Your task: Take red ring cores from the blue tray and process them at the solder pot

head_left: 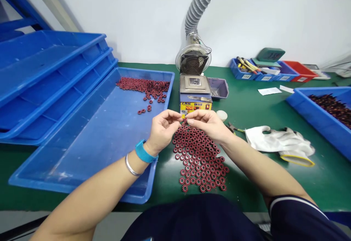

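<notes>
My left hand (pixel 165 128) and my right hand (pixel 207 124) meet over the back end of a spread of small red ring-shaped parts (pixel 197 157) on the green table. Fingers and thumbs of both hands are pinched around a small dark red part (pixel 184 121), mostly hidden between the fingertips. Just behind the fingertips stands a soldering pot (pixel 195 96) with a lit red display and a square metal top. A large blue tray (pixel 102 124) on the left holds a pile of similar red rings (pixel 148 85) in its back right corner.
Stacked blue trays (pixel 55 84) rise at the left. Behind the pot are a fan (pixel 194 62) and grey hose (pixel 201 5). White gloves (pixel 279 142), pliers (pixel 233 127) and a round white lid (pixel 222 115) lie right; a blue bin (pixel 320 120) stands at the far right.
</notes>
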